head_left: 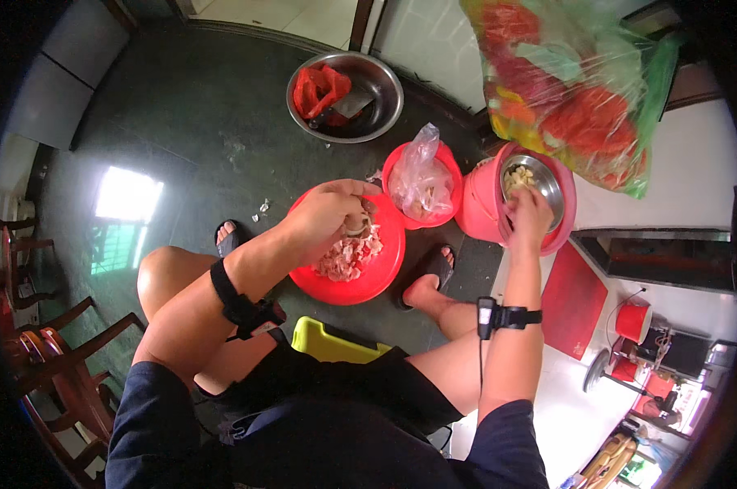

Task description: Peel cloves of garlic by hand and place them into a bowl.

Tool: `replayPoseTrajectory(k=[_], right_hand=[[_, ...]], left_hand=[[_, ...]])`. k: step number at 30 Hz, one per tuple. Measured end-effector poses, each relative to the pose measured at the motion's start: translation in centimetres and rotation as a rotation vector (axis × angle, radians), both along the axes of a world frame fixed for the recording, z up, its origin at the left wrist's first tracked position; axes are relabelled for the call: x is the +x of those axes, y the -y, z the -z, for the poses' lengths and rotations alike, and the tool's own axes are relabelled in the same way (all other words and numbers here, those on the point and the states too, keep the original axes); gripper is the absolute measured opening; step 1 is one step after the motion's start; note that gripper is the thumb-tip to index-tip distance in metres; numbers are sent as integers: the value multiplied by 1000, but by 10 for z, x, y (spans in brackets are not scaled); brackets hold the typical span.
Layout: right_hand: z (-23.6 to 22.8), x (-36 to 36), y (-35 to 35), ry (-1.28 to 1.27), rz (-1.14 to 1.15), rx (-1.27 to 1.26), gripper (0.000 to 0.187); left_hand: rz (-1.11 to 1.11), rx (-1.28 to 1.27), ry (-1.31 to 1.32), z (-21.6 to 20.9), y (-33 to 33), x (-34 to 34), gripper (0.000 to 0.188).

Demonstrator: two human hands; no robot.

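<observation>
My left hand [326, 216] is closed over a red plastic basin [390, 265], its fingers curled in; whatever they hold is hidden. Loose pinkish-white pieces that look like garlic cloves and skins [348, 259] lie in that basin. Off to the right, my right hand [529, 213] reaches over the near side of a steel bowl [558, 208], fingers bent together. Pale peeled cloves [518, 174] show in the bowl just beyond the fingertips. I cannot make out what this hand holds. The bowl rests in the top of a pink bucket [481, 204].
Between basin and bucket stands a smaller red tub [394, 183] with a clear plastic bag [425, 183]. A large steel basin [393, 91] farther off holds a red bag [319, 90] and a cleaver [350, 106]. A filled plastic bag [580, 98] hangs at upper right. A yellow-green stool [329, 342] is below me.
</observation>
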State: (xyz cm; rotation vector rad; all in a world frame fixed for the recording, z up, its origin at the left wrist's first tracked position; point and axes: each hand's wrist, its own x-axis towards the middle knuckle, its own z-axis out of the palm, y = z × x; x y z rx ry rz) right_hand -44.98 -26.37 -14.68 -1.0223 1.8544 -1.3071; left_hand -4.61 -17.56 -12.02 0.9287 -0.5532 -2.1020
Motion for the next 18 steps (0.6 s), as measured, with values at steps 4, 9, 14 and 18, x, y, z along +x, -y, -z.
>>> replayPoseTrajectory(k=[4, 9, 14, 18], right_hand=[[-1, -7, -6, 147, 201, 74, 40], [-28, 74, -25, 7, -44, 22, 39], [-71, 176, -78, 214, -797, -69, 30], [-83, 204, -79, -194, -945, -231, 34]], left_hand=[[32, -122, -95, 9, -3, 4, 63], [9, -302, 52, -16, -6, -1, 67], [-75, -514, 144, -24, -7, -6, 74], [-152, -720, 464, -25, -11, -5, 81]])
